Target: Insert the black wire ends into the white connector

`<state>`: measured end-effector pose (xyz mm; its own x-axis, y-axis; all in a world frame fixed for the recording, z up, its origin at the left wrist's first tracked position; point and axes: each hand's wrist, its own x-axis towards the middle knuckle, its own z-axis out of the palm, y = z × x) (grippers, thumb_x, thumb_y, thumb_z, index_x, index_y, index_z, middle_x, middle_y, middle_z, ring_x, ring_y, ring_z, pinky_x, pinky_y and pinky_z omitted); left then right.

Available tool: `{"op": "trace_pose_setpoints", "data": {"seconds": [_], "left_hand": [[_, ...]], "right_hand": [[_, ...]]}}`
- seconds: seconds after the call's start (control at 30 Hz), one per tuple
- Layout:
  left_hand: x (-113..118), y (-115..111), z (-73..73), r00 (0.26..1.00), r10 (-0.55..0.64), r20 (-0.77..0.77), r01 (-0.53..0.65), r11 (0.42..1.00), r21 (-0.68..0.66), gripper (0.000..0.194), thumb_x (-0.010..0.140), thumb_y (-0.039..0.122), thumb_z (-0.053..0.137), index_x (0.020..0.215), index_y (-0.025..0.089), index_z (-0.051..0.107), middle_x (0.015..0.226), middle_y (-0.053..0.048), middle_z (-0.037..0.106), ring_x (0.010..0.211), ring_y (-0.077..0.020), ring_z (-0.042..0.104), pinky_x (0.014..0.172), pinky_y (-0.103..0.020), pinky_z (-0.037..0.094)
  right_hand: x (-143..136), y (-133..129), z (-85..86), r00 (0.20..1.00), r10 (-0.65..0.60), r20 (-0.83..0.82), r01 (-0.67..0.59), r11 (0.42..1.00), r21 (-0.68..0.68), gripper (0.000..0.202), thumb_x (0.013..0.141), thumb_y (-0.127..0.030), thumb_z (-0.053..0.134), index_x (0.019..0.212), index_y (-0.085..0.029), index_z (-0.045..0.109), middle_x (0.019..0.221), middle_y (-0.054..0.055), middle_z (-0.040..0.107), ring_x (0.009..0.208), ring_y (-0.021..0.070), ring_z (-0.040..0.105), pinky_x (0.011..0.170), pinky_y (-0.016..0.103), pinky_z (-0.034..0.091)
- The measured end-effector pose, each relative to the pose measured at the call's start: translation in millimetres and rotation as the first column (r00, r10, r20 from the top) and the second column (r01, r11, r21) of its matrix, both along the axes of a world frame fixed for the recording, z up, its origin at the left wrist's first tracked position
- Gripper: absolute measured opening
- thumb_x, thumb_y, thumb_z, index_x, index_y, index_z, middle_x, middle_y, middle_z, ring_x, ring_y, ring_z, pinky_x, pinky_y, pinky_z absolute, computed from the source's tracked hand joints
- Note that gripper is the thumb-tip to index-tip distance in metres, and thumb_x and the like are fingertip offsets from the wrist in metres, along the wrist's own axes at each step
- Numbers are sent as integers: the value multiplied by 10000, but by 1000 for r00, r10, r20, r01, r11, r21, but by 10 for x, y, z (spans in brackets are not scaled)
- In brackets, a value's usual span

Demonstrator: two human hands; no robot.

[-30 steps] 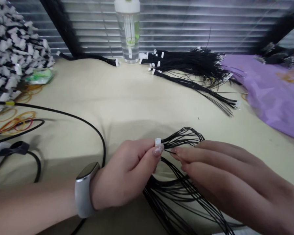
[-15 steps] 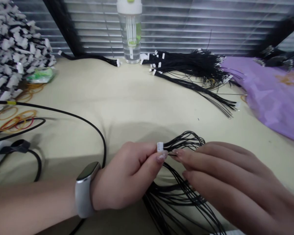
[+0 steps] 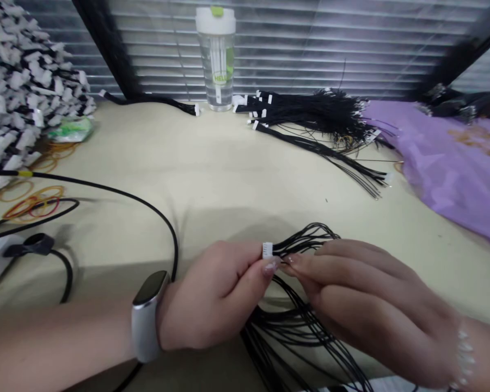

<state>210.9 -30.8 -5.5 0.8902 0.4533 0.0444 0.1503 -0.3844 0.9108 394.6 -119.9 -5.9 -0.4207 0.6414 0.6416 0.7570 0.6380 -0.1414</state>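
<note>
A small white wire connector [image 3: 267,250] is pinched between the thumb and bent fingers of my left hand [image 3: 216,296], which wears a grey wristband. Thin black wires [image 3: 308,235] loop out of its right side and pass behind my right hand [image 3: 371,296]. The thumb and index finger of that hand are pressed together on a single black wire [image 3: 283,262] close beside the connector. More loose black wires [image 3: 286,332] hang below and between both hands. The wire's tip is hidden by my fingertips.
A bundle of black wire harnesses [image 3: 310,111] lies at the back, near a water bottle [image 3: 216,60]. Piled connectors [image 3: 20,87] and rubber bands [image 3: 32,202] are at left. A black cable [image 3: 118,191] curves past my left wrist. A purple bag [image 3: 441,163] covers the right side.
My right hand has edged left, its fingers now closer to the connector and drawn more tightly together. My left hand keeps its pinch. The whole view has shifted slightly.
</note>
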Motion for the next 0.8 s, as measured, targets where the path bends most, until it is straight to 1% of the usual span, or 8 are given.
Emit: {"op": "trace_pose_setpoints", "data": {"seconds": [0.1, 0.17, 0.3, 0.43, 0.53, 0.6, 0.67, 0.8], "left_hand": [[6, -2, -4, 999, 50, -16, -49, 999, 18, 348, 952, 310, 306, 649, 160, 389, 580, 42, 405, 540, -73, 327, 513, -233, 266], [8, -11, -12, 998, 66, -10, -66, 998, 16, 347, 949, 313, 316, 642, 162, 377, 575, 42, 393, 538, -75, 322, 512, -233, 268], [22, -22, -49, 981, 193, 17, -191, 978, -89, 349, 953, 336, 323, 656, 163, 386, 580, 45, 406, 532, -62, 350, 515, -201, 309], [53, 21, -86, 876, 481, 10, -467, 854, -229, 401, 943, 408, 338, 630, 163, 391, 547, 47, 392, 486, -52, 342, 452, -168, 309], [70, 68, -98, 809, 588, -15, -564, 767, -307, 436, 918, 473, 367, 610, 165, 393, 509, 43, 381, 448, -53, 330, 400, -162, 296], [73, 82, -105, 796, 604, -40, -575, 733, -365, 456, 903, 511, 369, 602, 170, 389, 482, 40, 374, 420, -60, 329, 367, -168, 289], [71, 83, -114, 792, 607, -66, -574, 704, -419, 468, 893, 540, 364, 599, 176, 389, 459, 35, 367, 397, -68, 330, 338, -177, 279], [67, 86, -129, 789, 611, -71, -568, 681, -462, 468, 893, 544, 363, 602, 178, 400, 439, 35, 353, 379, -68, 304, 324, -185, 253]], "right_hand": [[0, 5, 14, 1000, 6, -12, -6, 999, 38, 87, 831, -73, 509, 812, -154, 482, 943, 40, 618, 839, 123, 565, 740, 251, 514], [-8, 13, 23, 999, -30, -30, 31, 999, 16, 174, 764, -42, 608, 848, -146, 496, 940, 25, 619, 828, 108, 562, 760, 238, 513], [17, 100, 86, 987, -56, -150, 51, 998, -34, 224, 736, -30, 627, 903, -131, 518, 897, 45, 572, 829, 106, 556, 726, 237, 501], [107, 210, 168, 963, -235, -134, 229, 972, -57, 106, 769, -143, 631, 764, -136, 526, 784, 40, 499, 726, 98, 504, 614, 235, 426], [168, 234, 184, 956, -290, -48, 273, 937, -219, 174, 797, -220, 631, 700, -152, 503, 702, 7, 494, 621, 69, 463, 533, 203, 367], [205, 234, 181, 947, -321, -12, 292, 875, -386, 246, 795, -298, 643, 675, -160, 479, 621, -20, 479, 540, 58, 421, 473, 191, 328], [254, 244, 183, 937, -344, -59, 243, 764, -598, 291, 802, -378, 626, 687, -168, 461, 577, -32, 471, 497, 61, 399, 428, 184, 311], [384, 309, 240, 911, -328, -249, -98, 414, -905, 267, 864, -408, 529, 763, -162, 501, 627, -7, 532, 540, 83, 488, 465, 180, 396]]}}
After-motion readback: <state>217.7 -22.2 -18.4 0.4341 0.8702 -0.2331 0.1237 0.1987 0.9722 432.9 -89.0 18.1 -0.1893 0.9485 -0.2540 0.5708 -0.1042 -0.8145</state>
